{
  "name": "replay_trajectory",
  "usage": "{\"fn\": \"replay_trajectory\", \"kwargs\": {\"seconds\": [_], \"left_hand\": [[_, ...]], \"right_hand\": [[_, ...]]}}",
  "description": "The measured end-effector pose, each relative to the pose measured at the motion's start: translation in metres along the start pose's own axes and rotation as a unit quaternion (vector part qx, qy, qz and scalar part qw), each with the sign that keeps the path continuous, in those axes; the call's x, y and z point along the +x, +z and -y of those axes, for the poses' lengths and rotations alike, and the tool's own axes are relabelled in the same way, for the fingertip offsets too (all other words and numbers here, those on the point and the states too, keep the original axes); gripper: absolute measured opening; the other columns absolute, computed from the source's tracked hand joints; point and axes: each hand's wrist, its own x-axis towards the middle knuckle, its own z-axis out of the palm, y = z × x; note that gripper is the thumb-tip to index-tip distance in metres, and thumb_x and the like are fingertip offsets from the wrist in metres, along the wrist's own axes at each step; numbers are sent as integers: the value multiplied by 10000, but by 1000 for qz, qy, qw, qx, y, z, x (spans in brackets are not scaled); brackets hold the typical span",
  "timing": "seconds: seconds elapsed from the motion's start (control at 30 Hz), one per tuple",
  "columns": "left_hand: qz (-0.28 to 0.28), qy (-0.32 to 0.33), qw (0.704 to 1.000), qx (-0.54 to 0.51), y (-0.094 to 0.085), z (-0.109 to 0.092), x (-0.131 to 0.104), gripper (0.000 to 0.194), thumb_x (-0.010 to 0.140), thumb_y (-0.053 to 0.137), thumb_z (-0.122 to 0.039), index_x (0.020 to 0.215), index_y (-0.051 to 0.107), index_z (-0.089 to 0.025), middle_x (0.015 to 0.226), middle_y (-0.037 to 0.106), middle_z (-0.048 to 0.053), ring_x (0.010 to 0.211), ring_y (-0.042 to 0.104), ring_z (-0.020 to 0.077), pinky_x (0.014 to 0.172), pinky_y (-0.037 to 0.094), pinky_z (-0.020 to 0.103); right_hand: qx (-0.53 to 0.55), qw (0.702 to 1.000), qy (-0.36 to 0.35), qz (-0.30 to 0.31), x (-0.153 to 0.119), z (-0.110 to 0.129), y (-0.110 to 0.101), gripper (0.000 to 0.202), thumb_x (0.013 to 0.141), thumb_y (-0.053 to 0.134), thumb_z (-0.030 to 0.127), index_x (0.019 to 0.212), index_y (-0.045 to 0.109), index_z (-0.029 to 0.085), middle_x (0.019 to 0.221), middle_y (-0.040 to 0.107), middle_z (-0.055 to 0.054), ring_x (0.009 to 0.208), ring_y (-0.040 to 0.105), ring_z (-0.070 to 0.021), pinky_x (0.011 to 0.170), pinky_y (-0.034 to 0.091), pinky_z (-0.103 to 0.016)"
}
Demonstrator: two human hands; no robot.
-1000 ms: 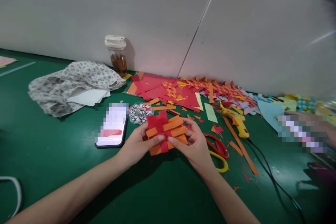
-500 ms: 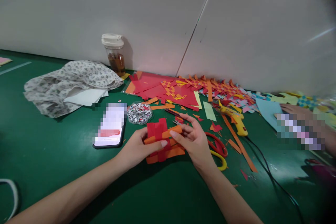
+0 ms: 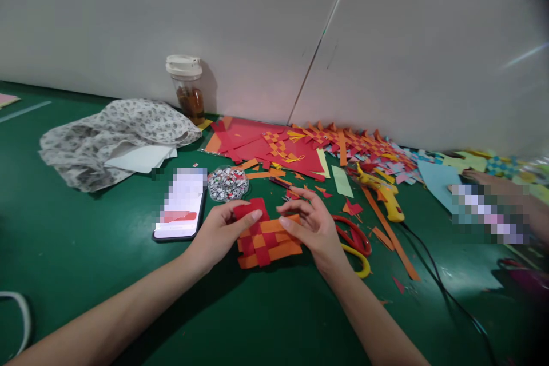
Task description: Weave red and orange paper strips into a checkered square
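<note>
Pinching 1 red strip w/ left hand, right hand open on 1 woven mat, 1 scissors

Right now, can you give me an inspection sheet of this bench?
Surface: green table mat, paper scraps scattered.
Job's things: red and orange woven paper square lying on mat.
Clutter: red and yellow scissors, yellow glue gun, phone, round dish of googly eyes, lidded drink cup, patterned cloth, woven paper pile.
Grips: left hand pinches a red strip; right hand touches the weave.
Cables: black cord from glue gun.
Surroundings: white partition boards; another person's hand at right.
</note>
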Motion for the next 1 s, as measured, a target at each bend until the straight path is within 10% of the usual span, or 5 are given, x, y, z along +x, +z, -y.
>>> {"fn": "replay_trajectory", "kwargs": {"seconds": [0.2,1.0], "left_hand": [[0,11,1000,-17,1,-2,-2,208,758,628,-368,846,605,-181,797,686,19,744,645,181,670,505,288],[-75,43,996,-11,-2,-4,2,179,670,730,-284,751,624,-164,717,691,-3,675,647,151,627,511,242]], "right_hand": [[37,993,90,69,-1,-1,1,613,641,747,288,1168,437,237,865,685,-33,761,655,-183,706,518,-333],[26,997,45,-56,6,8,-10,522,583,788,270,1041,542,226,651,596,47,615,601,-127,642,505,-265]]}}
